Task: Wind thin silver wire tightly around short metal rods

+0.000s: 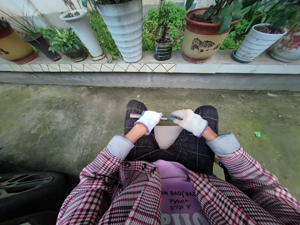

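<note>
I sit with my knees in dark checked trousers, both hands in white gloves above them. My left hand (149, 120) is closed round a small tool (165, 118) with a pale wooden handle end sticking out to the left and a grey metal shaft. My right hand (191, 121) is closed on the other, greenish end of the same tool. The tool lies level across my lap between the two hands. What its working end is, I cannot make out.
A tiled ledge (199, 67) runs across the far side with several plant pots, among them a tall white ribbed pot (125, 29) and a brown pot (201, 39). Mossy concrete ground (58, 125) lies between. A dark object (25, 184) sits at lower left.
</note>
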A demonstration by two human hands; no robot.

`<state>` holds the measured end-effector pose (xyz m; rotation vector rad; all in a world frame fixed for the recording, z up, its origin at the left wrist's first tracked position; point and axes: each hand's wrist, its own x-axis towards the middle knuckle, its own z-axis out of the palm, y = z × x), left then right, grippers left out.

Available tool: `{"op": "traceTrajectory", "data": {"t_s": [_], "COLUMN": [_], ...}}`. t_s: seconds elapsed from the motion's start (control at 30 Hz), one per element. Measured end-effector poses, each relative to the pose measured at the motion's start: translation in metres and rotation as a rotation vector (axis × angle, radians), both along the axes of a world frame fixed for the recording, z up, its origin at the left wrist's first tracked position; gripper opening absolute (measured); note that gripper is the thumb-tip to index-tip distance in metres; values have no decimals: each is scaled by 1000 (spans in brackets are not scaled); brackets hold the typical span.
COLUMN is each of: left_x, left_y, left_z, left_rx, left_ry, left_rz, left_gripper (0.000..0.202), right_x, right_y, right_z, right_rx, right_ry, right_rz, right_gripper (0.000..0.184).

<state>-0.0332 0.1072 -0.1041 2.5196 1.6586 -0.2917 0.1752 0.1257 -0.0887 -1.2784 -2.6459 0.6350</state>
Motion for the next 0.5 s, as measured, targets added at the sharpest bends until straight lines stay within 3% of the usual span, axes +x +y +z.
{"op": "traceTrajectory", "data": {"t_s": [0.17,0.37,0.5], "left_x": [5,-5,-8], "left_y": [-2,7,14], "left_z": [9,19,12], "left_rx": [-117,-85,-34], "left_ry": [-148,-587,-594], "left_rz": [-116,23,135], "left_gripper": [26,26,26], "right_x": [15,12,2], "right_y": [20,17,4], "right_z": [-10,-13,-9], "right_rx": [-45,-243,-137], "right_ry": [124,221,152], "right_rz": [-103,-276,-108], "right_gripper": [24,21,22]}}
